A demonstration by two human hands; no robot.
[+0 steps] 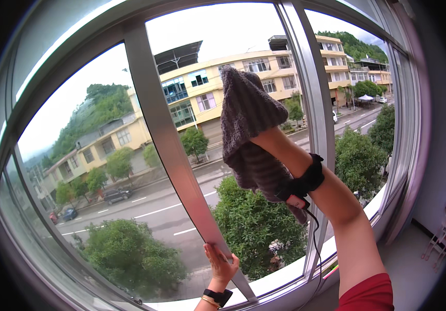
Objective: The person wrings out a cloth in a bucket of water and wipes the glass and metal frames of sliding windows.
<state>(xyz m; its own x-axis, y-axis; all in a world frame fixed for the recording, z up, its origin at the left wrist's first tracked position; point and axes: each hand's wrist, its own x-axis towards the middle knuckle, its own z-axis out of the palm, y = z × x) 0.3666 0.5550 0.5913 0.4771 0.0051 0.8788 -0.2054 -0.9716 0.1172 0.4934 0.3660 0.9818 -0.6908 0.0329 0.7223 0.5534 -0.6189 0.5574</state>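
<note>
My right hand (243, 111), wrapped in the grey cloth (249, 140), wipes the upper window pane (264, 67), while my left hand (222, 263) grips the frame bar (168, 140); the lower glass looks undone.

The cloth (246, 122) is a grey knit with fine ribs, soft and matt, slightly fuzzy at its edges. The window frame (163, 140) looks like brushed metal, pale silver with a dull sheen (its mullions smooth and flat-faced). The glass pane (104, 155) is clear and glossy. The black wrist strap (306, 181) looks like matt fabric; the sleeve (370, 295) is red cloth.
</note>
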